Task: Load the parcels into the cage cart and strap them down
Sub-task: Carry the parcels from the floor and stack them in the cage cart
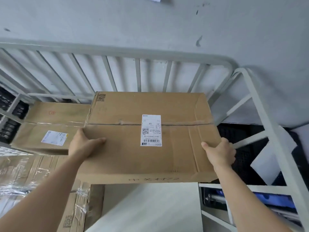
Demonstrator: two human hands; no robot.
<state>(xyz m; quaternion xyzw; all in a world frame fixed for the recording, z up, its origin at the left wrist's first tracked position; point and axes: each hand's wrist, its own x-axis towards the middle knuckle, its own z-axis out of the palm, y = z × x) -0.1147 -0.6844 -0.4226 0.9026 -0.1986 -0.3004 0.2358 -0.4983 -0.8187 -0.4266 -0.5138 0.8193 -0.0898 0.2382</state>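
A large brown cardboard parcel (127,156) with a white shipping label (151,130) on top fills the middle of the view. My left hand (83,144) grips its left edge, thumb on top. My right hand (220,154) grips its right edge, thumb on top too. The parcel hangs inside the grey cage cart (117,49), close to the barred back wall. Its underside and my fingers beneath it are hidden.
Another labelled cardboard box (50,124) lies lower at the left. Taped boxes (33,174) are stacked at the lower left. The cart's right side frame (260,104) stands beside the parcel. A white surface (150,208) lies below, and a dark floor panel (240,136) shows at the right.
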